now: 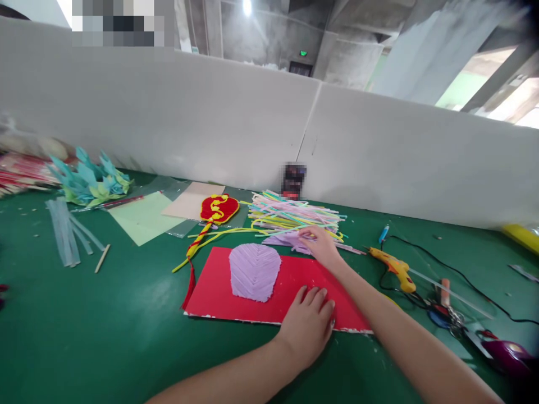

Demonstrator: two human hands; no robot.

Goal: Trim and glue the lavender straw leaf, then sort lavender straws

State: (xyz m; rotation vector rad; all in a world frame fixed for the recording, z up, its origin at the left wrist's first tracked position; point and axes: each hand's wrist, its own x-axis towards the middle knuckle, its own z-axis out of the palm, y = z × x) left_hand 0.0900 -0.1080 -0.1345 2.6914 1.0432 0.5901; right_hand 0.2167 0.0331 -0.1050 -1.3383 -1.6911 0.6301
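My left hand [308, 322] lies on the near edge of a red board [210, 280], its fingers slightly bent and apart. A light purple petal-shaped piece [255, 272] of ribbed, fuzzy strips rests flat on the board, left of that hand. At the board's far edge my right hand [320, 244] has thumb and fingers pinched at a second light purple piece [282, 240], which it partly covers. Just behind it is a pile of pastel pipe cleaners [295, 212]. Left of the pile is a red and yellow fuzzy ornament [219, 209] with a red tassel.
A yellow hot glue gun [393, 269] with a black cord lies to the right, near scissors [478, 341] and a purple object [511, 356]. Leftward are clear glue sticks [63, 233], green paper [141, 217] and a blue-green folded-paper piece [92, 179]. A white partition [189, 123] stands behind.
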